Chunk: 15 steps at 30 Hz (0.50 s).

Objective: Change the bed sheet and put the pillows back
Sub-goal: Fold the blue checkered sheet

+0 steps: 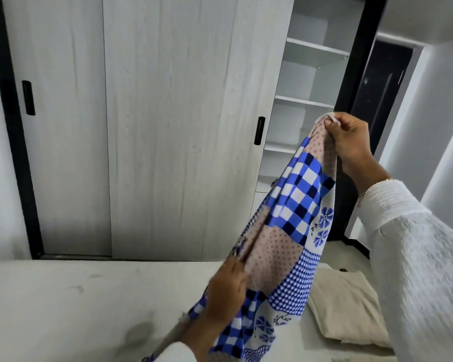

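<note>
A patchwork bed sheet (pixel 288 226) in blue checks, pink dots and blue flowers hangs bunched between both hands above a bare whitish mattress (pixel 76 304). My right hand (pixel 351 142) pinches its top corner high up, in front of the wardrobe. Lower down, my left hand (pixel 226 293) grips a fold along the sheet's left edge, just over the mattress. A folded beige cloth or pillow (pixel 348 307) lies on the mattress at the right, partly behind my right sleeve.
A wardrobe with pale wood-grain sliding doors (pixel 168 113) and black handles stands right behind the mattress. Its right section shows white shelves (pixel 309 100). A dark doorway (pixel 382 87) is at the far right, next to a white wall.
</note>
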Each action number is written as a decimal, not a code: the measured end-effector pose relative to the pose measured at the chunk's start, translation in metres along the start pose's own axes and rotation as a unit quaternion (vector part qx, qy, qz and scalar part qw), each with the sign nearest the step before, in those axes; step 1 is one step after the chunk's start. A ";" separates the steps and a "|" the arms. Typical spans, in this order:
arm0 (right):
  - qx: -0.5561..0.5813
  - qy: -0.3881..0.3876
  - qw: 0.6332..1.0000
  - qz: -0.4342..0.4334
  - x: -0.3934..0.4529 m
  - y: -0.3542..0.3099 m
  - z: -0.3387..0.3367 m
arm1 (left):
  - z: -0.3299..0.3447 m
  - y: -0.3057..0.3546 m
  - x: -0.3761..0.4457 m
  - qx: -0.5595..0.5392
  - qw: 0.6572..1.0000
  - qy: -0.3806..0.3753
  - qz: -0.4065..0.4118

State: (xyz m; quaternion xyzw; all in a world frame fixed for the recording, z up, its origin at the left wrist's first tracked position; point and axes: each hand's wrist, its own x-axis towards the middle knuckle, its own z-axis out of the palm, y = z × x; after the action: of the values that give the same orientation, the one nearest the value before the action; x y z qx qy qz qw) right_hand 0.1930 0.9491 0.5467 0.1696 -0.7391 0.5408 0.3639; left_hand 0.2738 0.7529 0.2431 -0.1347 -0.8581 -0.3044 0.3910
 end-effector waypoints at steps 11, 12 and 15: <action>0.040 -0.017 0.999 0.020 -0.018 0.013 -0.006 | 0.032 0.050 -0.043 -0.355 0.910 -0.115 -0.181; 0.047 -0.016 0.999 0.020 -0.019 0.011 -0.009 | 0.031 0.045 -0.038 -0.349 0.910 -0.118 -0.189; 0.041 -0.019 0.999 0.017 -0.018 0.003 -0.018 | 0.031 0.030 -0.027 -0.342 0.910 -0.106 -0.208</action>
State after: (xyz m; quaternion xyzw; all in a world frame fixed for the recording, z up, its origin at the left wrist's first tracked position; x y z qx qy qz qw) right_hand 0.2094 0.9646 0.5342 0.1818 -0.7257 0.5739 0.3332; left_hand 0.2869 0.7960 0.2195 -0.1100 -0.7463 -0.6378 0.1553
